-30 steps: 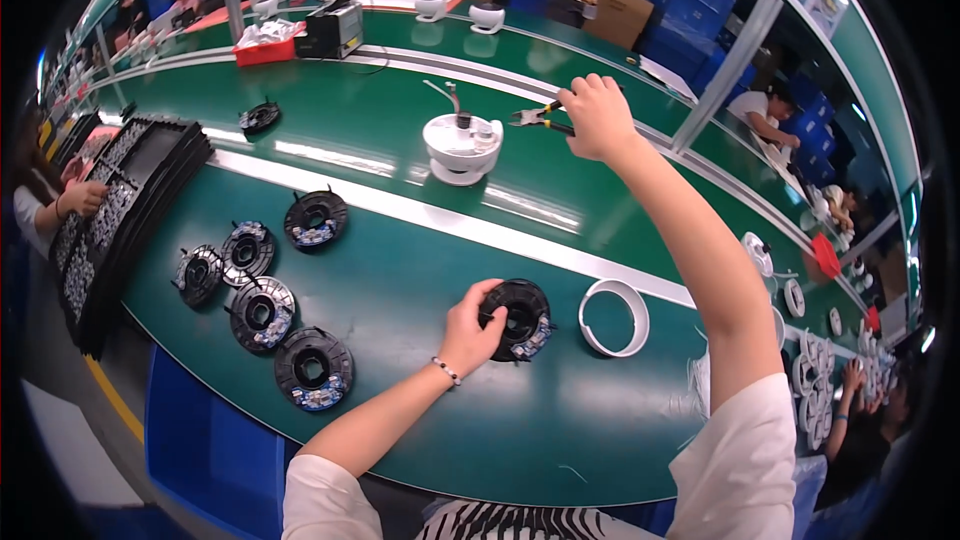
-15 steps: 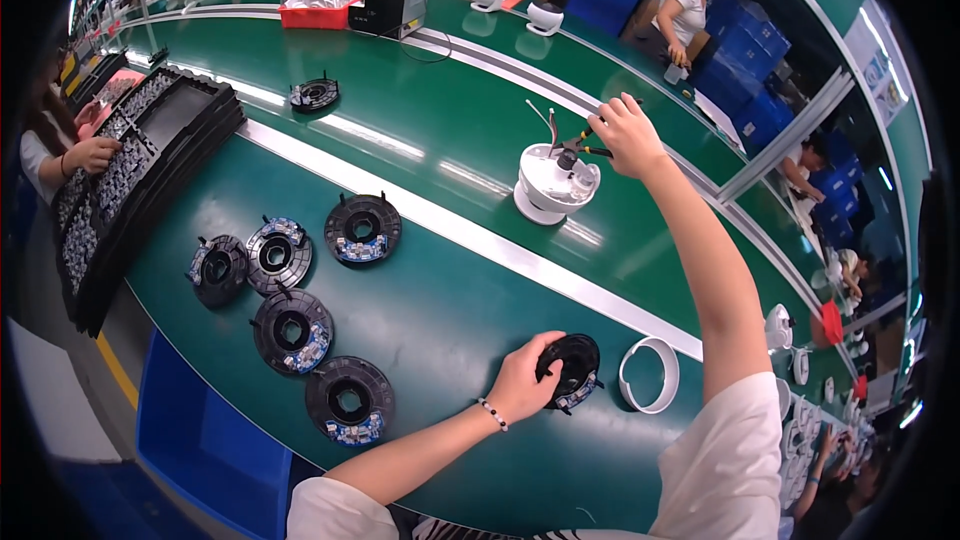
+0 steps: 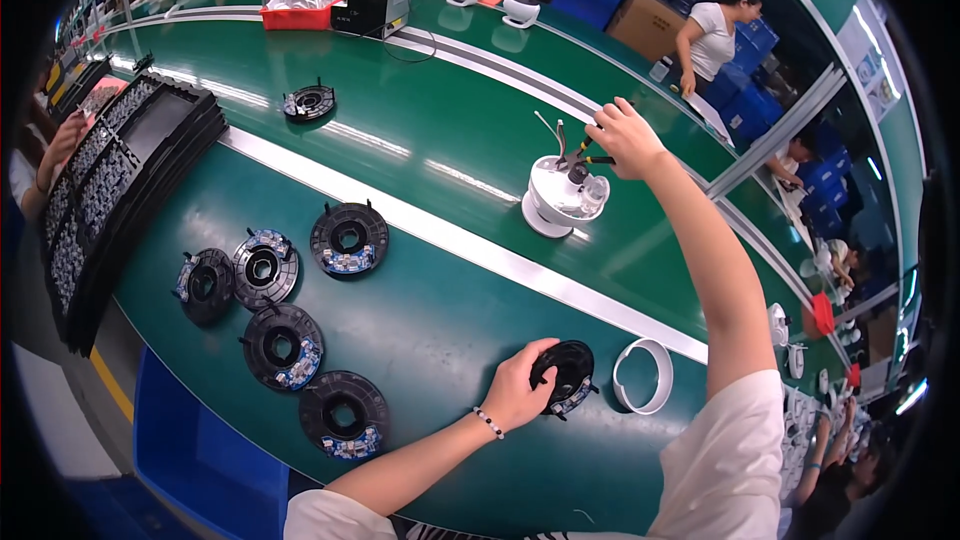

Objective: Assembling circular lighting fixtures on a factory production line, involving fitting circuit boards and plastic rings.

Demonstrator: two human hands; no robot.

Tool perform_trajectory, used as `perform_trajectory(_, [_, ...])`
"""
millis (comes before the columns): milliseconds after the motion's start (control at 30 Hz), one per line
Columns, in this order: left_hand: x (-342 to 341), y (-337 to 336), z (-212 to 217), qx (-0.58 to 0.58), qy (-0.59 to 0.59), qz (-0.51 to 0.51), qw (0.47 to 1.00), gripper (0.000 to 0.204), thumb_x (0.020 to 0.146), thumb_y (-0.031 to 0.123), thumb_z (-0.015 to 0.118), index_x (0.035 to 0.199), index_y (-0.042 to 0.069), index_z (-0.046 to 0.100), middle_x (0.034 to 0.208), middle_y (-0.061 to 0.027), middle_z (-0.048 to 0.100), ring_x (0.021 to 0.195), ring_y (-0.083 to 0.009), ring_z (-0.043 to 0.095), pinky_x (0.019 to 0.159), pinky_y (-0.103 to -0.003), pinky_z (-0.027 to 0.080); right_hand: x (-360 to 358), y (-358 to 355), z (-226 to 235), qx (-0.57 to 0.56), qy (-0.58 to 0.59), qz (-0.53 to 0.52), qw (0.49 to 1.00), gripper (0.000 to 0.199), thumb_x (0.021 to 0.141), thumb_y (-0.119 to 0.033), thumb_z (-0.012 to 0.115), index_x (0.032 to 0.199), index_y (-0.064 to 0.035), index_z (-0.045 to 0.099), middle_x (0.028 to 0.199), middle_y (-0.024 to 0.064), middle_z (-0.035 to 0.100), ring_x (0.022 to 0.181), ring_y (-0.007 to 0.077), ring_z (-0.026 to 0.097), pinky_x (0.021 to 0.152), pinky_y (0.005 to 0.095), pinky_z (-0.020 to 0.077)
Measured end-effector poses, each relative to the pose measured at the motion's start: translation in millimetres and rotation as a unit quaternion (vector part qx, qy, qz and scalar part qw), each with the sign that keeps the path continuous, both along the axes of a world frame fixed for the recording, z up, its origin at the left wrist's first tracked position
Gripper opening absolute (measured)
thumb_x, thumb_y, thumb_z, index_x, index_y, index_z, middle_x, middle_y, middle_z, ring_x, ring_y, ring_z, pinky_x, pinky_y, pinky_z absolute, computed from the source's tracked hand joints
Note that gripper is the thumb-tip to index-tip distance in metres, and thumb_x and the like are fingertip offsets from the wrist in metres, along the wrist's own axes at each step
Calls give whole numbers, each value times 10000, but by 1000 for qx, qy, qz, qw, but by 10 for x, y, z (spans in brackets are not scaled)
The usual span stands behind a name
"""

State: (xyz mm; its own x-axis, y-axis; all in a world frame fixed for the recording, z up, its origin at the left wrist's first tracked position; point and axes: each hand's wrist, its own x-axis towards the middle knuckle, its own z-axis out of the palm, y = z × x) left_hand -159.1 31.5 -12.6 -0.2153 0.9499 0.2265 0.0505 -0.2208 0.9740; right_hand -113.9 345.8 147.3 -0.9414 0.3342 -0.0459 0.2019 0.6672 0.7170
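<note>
My right hand (image 3: pixel 627 143) is closed round the handles of black-and-yellow pliers (image 3: pixel 588 150), above the far green surface. Their jaws meet a dark fitting on top of a white rounded housing (image 3: pixel 562 196), from which thin wires rise. The exact grip of the jaws is too small to tell. Nearer to me, my left hand (image 3: pixel 522 390) grips the left side of a black round plate (image 3: pixel 574 370) just over the table. That plate carries a small blue circuit board on its lower edge. Beside it on the right stands a white ring (image 3: pixel 643 377).
Several black round plates with circuit boards (image 3: pixel 343 414) lie at the left. Another black plate (image 3: pixel 309 102) sits on the far surface. Stacked black trays (image 3: pixel 130 170) of small parts stand far left, near a co-worker's hand (image 3: pixel 66 138). A metal strip (image 3: pixel 450 235) crosses the table.
The white housing has shifted slightly right and nearer, under the pliers. My left hand keeps its hold on the black plate. The view has turned a little, and co-workers have moved their arms.
</note>
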Motion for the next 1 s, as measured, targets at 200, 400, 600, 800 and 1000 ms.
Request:
perform_trajectory(200, [-2,-1,20,4,-3,1,1000,324,751,60,525,1068,17,474,948,-176,573,846,-303,579,744,-334,463,-65,-15,-20,30,-44,4,999,372,532,-164,688,877,-100,565,880,38,507,920,195,464,900,338,312])
perform_trajectory(400, [6,-1,21,2,-9,2,1000,315,748,57,522,1058,15,482,946,-175,574,841,-303,580,742,-333,463,13,-20,-26,43,-79,-5,996,287,560,-155,666,831,-113,582,861,23,517,906,178,470,829,323,349])
perform_trajectory(600, [-5,-12,30,1,-8,1,1000,311,746,55,524,1050,3,484,948,-175,574,843,-304,580,742,-333,463,145,-23,-76,16,-77,-79,994,135,590,-112,631,722,-110,604,760,25,561,808,184,539,627,312,428])
perform_trajectory(800, [22,18,-33,5,-11,-4,1000,304,741,51,529,1040,4,492,945,-172,579,842,-297,583,746,-331,463,372,-60,-95,-50,-29,-177,982,158,540,-97,622,697,-103,611,745,85,590,750,241,584,609,323,479])
perform_trajectory(1000, [45,27,-69,-3,-19,-10,1000,295,741,36,529,1032,2,495,901,-157,596,828,-267,598,743,-311,463,712,-163,-221,-72,111,-179,975,193,529,-114,631,720,-92,606,757,78,583,762,239,574,646,322,483])
